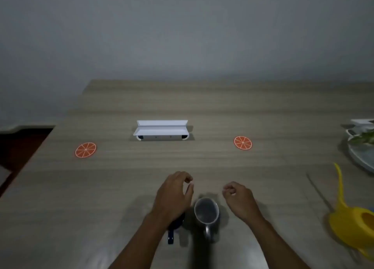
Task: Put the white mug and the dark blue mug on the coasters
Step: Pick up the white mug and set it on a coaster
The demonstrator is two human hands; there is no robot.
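Wooden table (202, 163): mugs (206, 210), coasters (85, 149)

Two orange coasters with white citrus-slice lines, left (85, 149) and right (242, 143). Dark blue mug (171, 236), pale greyish-white mug (206, 210), yellow watering can (352, 226). Table (202, 163) light wood-grain, white box (160, 130).

A wooden table (202, 107) with a pale grain fills most of the view, and a white folded box (160, 130) with rounded slots along its near edge sits on it towards the far middle. At the right edge a yellow plastic watering can (352, 224) with a long thin spout pointing far stands near the front, and beyond it lies a grey plate (360, 157) holding something green and leafy, partly cut off by the frame. A plain grey wall (182, 36) rises behind the table, and a dark gap (18, 145) opens past the table's left edge.
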